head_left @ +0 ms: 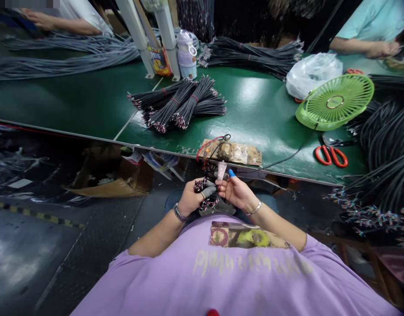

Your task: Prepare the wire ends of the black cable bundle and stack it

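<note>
My left hand (190,196) is closed around a bundle of cables (210,203) with stripped red, white and black wire ends, held in front of my lap. A grey finger cover is on its thumb, which lies across the wire ends. Close beside it, at the bundle's right side, my right hand (236,192) has its fingers bent together. Pale pink and blue coverings show at its fingertips. What the right fingers pinch, if anything, is too small to make out. Just beyond the hands, a worn wooden block (244,153) with red and black leads sits at the table edge.
On the green table (254,101) lie tied black cable bundles (185,103), red-handled scissors (330,156), a green fan (335,102), a plastic bag (314,74) and a bottle (187,55). Loose cables (386,149) hang at right. A cardboard box (113,175) stands below left. Two people sit opposite.
</note>
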Tool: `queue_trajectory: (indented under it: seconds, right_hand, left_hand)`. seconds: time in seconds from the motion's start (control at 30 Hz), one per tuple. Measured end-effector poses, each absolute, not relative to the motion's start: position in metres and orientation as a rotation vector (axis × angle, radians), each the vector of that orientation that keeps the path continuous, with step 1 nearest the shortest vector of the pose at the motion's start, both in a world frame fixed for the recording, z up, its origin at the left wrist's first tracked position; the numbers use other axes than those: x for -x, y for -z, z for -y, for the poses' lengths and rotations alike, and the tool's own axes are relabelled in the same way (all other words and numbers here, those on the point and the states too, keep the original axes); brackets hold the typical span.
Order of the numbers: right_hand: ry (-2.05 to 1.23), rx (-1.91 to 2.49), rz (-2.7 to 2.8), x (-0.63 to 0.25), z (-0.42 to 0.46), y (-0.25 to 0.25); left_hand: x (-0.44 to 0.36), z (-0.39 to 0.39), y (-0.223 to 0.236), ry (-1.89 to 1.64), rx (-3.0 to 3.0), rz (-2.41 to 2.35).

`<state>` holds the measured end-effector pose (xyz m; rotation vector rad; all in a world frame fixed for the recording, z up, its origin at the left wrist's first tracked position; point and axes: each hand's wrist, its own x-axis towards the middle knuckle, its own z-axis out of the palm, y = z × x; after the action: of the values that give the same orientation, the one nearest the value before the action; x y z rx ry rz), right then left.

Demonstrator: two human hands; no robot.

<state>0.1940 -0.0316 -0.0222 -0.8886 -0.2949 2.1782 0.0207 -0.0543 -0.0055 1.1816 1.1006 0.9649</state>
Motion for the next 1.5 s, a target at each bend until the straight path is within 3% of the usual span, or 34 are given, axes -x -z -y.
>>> queue_trajectory:
  seconds: [0.23,0.63,1.23,1.5]
  right_hand:
    - [-2.163,0.883,0.547,-0.197,0.046,0.02]
    - [-1.654,1.1,1.176,-0.183,0.04,0.016]
    - [-1.618,1.062,1.072,-0.19,0.048,0.012]
    - [-2.011,0.901,0.788,-0.198,0.039,0.024]
  left_hand:
    - [-0.017,0.049,0.014,-0.875,-1.295,-1.191]
    - [-0.018,0.045,0.016,-0.769,-1.432,-1.085]
    - [-0.016,0.048,0.011,-0.909,-1.126,-1.073]
    - [-0.014,0.048,0.009,-0.823,-0.968,-0.95]
